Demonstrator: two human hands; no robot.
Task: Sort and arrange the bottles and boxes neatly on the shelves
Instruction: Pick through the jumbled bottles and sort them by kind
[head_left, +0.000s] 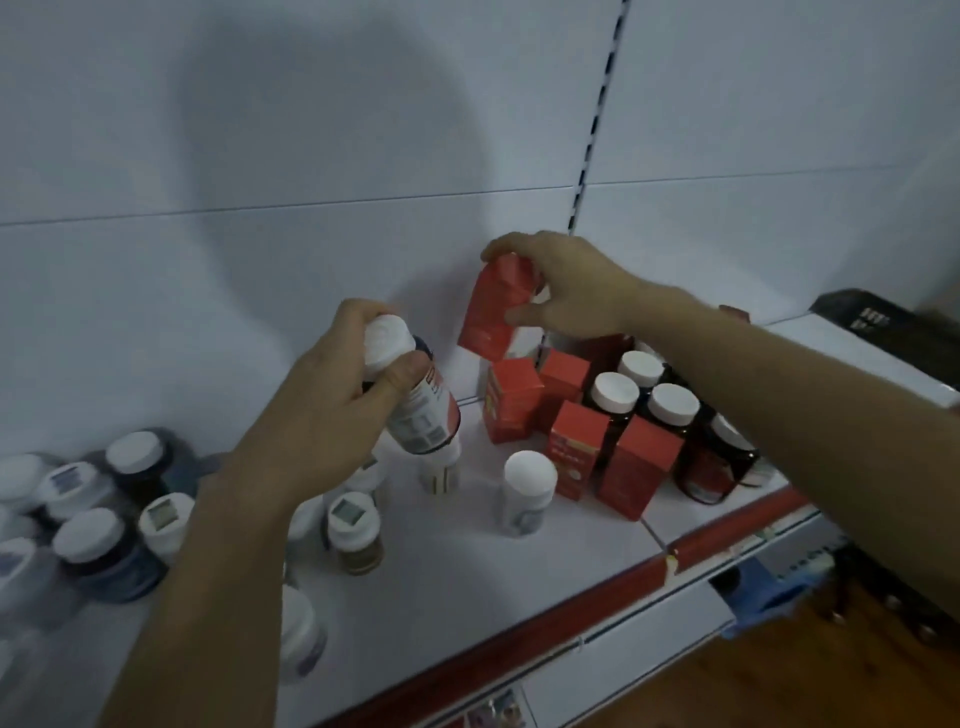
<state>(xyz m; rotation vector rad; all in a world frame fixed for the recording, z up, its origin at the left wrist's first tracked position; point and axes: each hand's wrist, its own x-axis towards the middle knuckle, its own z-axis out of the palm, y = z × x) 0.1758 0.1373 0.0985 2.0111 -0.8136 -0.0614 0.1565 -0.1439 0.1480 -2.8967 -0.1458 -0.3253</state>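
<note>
The person stands at a white shelf with both hands raised over the goods. The left hand has its fingers and thumb curled round the cap end of a white-capped bottle with a red and white label. That bottle is tilted, cap to the far left, and is held clear of the shelf above the bottles on the left half.

The right hand pinches the top of a red box between thumb and fingertips. The box hangs tilted close to the white back panel, just above the far corner of the red group.

Below it four more red boxes stand upright on the right part of the shelf, close together. Just right of them and among them stand dark bottles with white caps, packed in touching rows. A single white bottle stands upright just left of the nearest boxes, apart from the rest.

On the left side a loose cluster of bottles with white caps crowds the shelf, some dark, some pale; several are blurred and I cannot read their labels. A red strip runs along the shelf's near edge.
</note>
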